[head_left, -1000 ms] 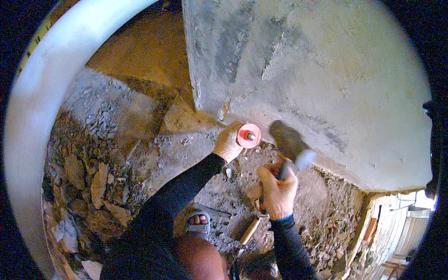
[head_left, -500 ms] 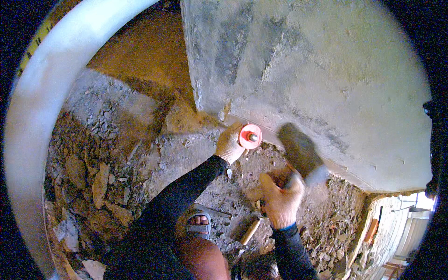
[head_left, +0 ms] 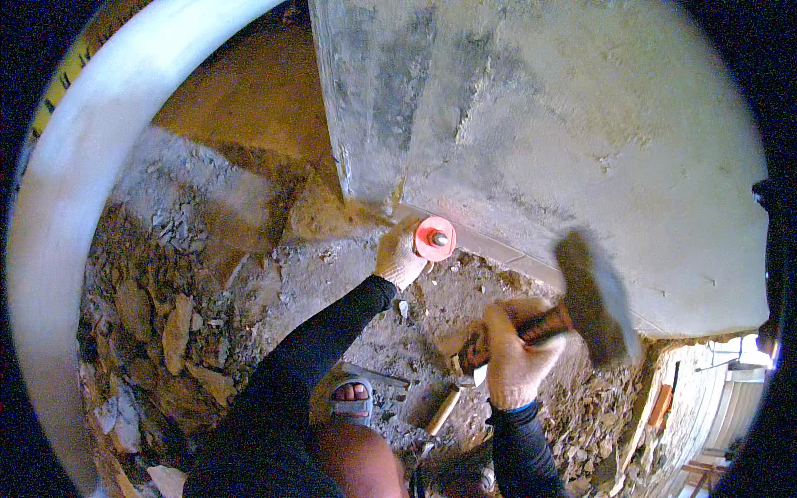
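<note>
My left hand (head_left: 398, 259), in a white work glove, grips a chisel with a round orange hand guard (head_left: 435, 238). The chisel's tip is set at the foot of a grey concrete wall (head_left: 540, 124). My right hand (head_left: 515, 357), also gloved, holds a club hammer (head_left: 591, 297) by its handle. The hammer's dark head is drawn back to the right, well away from the chisel's end, and is blurred.
Broken rubble and stone pieces (head_left: 174, 332) cover the ground on the left. A wooden-handled tool (head_left: 444, 407) lies near my sandalled foot (head_left: 353, 402). A wide white curved rim (head_left: 75, 207) runs along the left. A bright opening with timber (head_left: 714, 398) is at lower right.
The hammer head has swung away from the chisel to the right, and my right hand has dropped lower. My left hand and the chisel have stayed at the wall's foot.
</note>
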The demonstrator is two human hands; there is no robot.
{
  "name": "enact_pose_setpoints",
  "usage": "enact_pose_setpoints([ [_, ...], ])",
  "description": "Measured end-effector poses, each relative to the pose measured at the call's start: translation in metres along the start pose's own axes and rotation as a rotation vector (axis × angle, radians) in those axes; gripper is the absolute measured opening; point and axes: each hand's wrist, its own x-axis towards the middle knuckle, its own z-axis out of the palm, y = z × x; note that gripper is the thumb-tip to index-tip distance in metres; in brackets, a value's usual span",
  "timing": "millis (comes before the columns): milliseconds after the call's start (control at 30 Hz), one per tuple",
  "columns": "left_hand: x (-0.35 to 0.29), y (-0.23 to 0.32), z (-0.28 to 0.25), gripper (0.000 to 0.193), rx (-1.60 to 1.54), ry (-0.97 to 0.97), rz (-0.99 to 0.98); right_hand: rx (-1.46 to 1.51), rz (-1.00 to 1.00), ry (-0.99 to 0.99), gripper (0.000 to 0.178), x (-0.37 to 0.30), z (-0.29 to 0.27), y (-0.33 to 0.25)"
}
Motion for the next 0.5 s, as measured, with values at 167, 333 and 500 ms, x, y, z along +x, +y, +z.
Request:
enact_pose_setpoints([
  [167,-0.004,0.018,-0.010,0.036,0.099,-0.031,0.076,-0.704,-0.155,-0.311,0.013,0.021,0.021,0.042],
  [333,-0.005,0.024,-0.015,0.036,0.170,-0.035,0.104,-0.542,0.089,-0.223,0.027,0.021,0.014,0.051],
  [500,-0.006,0.014,-0.007,0.034,0.098,0.017,0.075,-0.065,-0.120,-0.010,0.007,0.007,-0.010,0.021],
])
